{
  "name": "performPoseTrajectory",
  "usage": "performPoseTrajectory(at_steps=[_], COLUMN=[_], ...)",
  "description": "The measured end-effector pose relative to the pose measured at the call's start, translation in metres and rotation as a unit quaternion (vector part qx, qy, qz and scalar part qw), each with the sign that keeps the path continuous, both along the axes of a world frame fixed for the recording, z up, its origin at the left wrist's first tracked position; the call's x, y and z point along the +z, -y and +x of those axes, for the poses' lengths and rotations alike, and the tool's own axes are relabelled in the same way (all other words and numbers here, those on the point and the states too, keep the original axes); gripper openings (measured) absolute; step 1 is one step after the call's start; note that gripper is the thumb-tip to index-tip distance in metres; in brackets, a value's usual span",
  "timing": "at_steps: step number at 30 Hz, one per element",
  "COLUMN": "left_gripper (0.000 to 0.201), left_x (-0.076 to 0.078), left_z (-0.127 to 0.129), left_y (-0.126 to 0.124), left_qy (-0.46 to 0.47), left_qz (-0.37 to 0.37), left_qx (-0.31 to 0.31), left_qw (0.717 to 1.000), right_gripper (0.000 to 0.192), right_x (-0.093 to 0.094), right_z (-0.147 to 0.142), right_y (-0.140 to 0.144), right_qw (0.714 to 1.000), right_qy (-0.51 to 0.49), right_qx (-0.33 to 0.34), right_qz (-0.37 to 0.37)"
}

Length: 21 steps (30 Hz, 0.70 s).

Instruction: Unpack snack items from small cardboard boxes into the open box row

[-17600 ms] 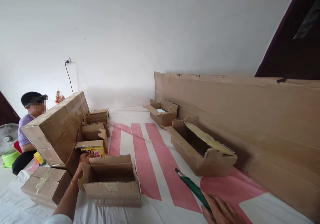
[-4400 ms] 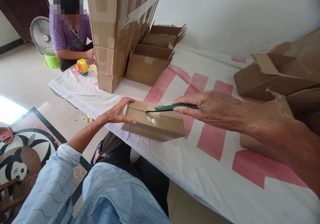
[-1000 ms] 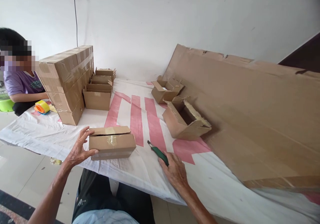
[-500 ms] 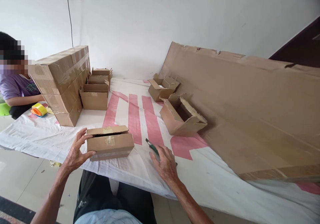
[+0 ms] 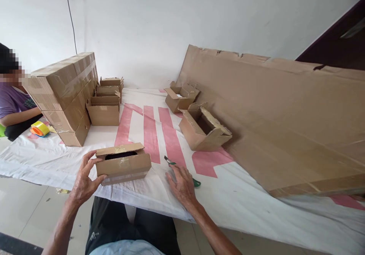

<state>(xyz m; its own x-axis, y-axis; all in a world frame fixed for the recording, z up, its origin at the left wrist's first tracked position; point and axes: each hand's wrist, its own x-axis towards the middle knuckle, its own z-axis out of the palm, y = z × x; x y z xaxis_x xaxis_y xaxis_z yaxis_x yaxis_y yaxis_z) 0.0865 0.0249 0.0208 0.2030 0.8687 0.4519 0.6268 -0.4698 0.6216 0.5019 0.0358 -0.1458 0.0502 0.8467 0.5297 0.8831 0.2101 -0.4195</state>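
A small closed-up cardboard box (image 5: pixel 122 170) lies near the table's front edge, its top flaps taped in the middle and parted by a dark gap. My left hand (image 5: pixel 87 177) holds the box's left end, thumb on the near side and fingers at the top flap. To the right, a green-handled utility knife (image 5: pixel 196 182) lies on the cloth, its tip pointing away to the left. My right hand (image 5: pixel 182 184) rests over the knife's middle with fingers loosely stretched, hiding most of the handle.
Taped boxes (image 5: pixel 62 91) are stacked at left, with open boxes (image 5: pixel 103 113) behind. Two more open boxes (image 5: pixel 194 135) stand beside a large leaning cardboard sheet (image 5: pixel 270 122). A tape roll (image 5: pixel 40 128) lies near a seated person (image 5: pixel 17 103). A white-and-red cloth (image 5: pixel 139 194) covers the table.
The gap between the box's flaps has widened. My right hand has shifted slightly left and forward over the knife, showing more of its rear end. The view has turned a little right.
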Motion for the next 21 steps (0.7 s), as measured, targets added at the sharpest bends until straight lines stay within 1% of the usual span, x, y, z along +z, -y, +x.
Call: performPoseTrajectory(at_steps=[3,6,9,12,15,16,18,20,21], left_gripper=[0.032,0.031,0.023,0.013,0.007,0.012,0.029,0.044,0.048], left_x=[0.002,0.002,0.005,0.013,0.024,0.027,0.032,0.035,0.036], left_z=[0.004,0.009,0.014,0.017,0.015,0.013,0.007,0.002,-0.001], left_y=[0.003,0.006,0.010,0.015,0.019,0.019,0.017,0.012,0.009], left_qy=[-0.012,-0.024,-0.020,-0.006,0.012,0.025,0.056,0.077,0.077], left_qz=[0.034,0.078,0.125,0.137,0.087,0.061,-0.003,-0.068,-0.093], left_qx=[0.007,0.019,0.034,0.017,-0.035,-0.052,-0.073,-0.073,-0.068], left_qw=[0.999,0.996,0.991,0.990,0.995,0.997,0.996,0.992,0.990], right_gripper=[0.038,0.039,0.043,0.045,0.044,0.041,0.032,0.023,0.020], right_x=[-0.002,0.009,0.036,0.075,0.110,0.118,0.128,0.131,0.131], right_z=[-0.001,-0.010,-0.027,-0.045,-0.058,-0.062,-0.066,-0.069,-0.070], right_y=[-0.002,-0.004,-0.003,0.002,0.008,0.009,0.010,0.010,0.010], right_qw=[1.000,0.998,0.988,0.970,0.949,0.943,0.935,0.930,0.929], right_qy=[-0.009,-0.064,-0.148,-0.217,-0.250,-0.252,-0.252,-0.251,-0.252], right_qx=[0.000,0.014,0.044,0.111,0.192,0.214,0.250,0.267,0.270], right_qz=[0.006,0.022,0.022,-0.010,-0.016,-0.013,-0.006,0.000,0.003])
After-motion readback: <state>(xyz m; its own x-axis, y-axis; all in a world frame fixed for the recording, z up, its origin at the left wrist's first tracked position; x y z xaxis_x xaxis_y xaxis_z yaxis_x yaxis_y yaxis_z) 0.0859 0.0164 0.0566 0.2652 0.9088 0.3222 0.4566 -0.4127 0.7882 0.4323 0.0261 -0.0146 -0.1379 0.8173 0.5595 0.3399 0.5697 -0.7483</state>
